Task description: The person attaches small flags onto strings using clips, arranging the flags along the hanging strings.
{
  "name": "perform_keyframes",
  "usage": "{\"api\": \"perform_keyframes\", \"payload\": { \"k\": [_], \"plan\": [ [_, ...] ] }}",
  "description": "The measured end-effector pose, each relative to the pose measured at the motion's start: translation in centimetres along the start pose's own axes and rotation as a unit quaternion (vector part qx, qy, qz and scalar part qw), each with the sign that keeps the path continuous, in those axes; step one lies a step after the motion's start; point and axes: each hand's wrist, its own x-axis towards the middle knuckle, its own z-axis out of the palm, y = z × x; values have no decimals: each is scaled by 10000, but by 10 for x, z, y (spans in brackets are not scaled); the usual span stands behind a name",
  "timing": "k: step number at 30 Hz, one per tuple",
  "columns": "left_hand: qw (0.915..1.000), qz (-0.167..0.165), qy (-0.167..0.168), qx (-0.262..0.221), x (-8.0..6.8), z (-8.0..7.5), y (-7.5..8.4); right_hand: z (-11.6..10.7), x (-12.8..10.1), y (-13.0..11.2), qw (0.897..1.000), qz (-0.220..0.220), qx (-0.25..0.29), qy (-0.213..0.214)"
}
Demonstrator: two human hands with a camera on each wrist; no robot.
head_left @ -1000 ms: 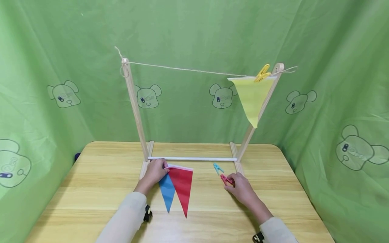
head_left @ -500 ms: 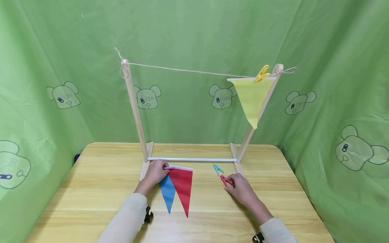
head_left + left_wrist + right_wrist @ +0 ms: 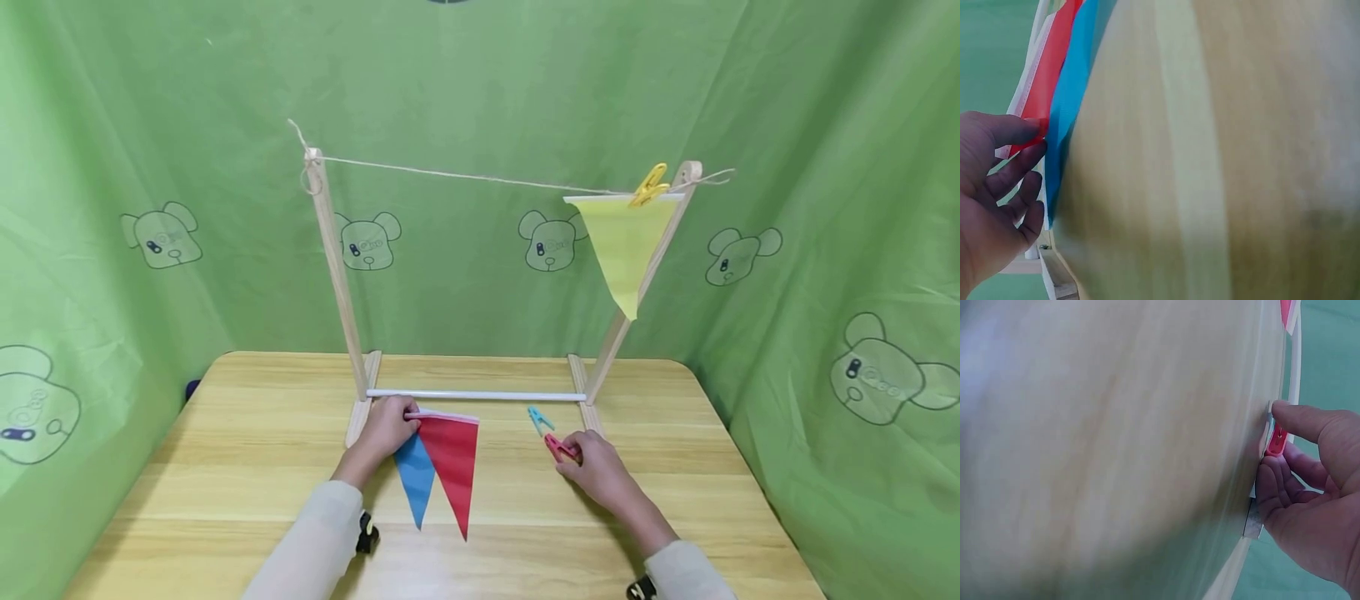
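Note:
Between thumb and forefinger, my left hand point(image 3: 386, 427) pinches the left corner of the red pennant point(image 3: 454, 458) by its white top edge. A blue pennant point(image 3: 414, 479) lies partly beneath the red one; in the left wrist view, the blue cloth point(image 3: 1069, 103) sits just past the fingertips. My right hand point(image 3: 596, 468) holds a red clothespin point(image 3: 558, 447), also seen as a red clip point(image 3: 1277, 439) between thumb and fingers in the right wrist view. A light blue clothespin point(image 3: 539, 419) lies on the table just beyond it.
A wooden frame with a left post point(image 3: 335, 275) and right post point(image 3: 617, 342) carries a string point(image 3: 465, 176). A yellow clothespin point(image 3: 649, 185) holds a yellow pennant point(image 3: 624, 246) at the string's right end. A white rod point(image 3: 476, 395) joins the posts low down. Green curtains point(image 3: 480, 83) surround the table point(image 3: 247, 467).
Both hands stay almost where they were, still holding the red pennant and the red clothespin. The head view has shifted very slightly.

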Motion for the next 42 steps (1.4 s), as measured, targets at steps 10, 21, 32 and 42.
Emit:
{"api": "perform_keyframes", "payload": {
  "k": [10,21,32,42],
  "plan": [
    [9971,-274,-60,-706,-2,-5,5,-7,-1,-3,9996,-209,158,-73],
    [9933,-168,-16,-1143,-3,-12,11,-15,0,-11,9980,-256,548,-205],
    [9848,137,111,-1730,-3,-15,15,-24,1,-14,9938,-576,920,228],
    [9812,135,379,-1889,-2,-17,20,-29,6,-13,9896,-496,1270,460]
  ]
}}
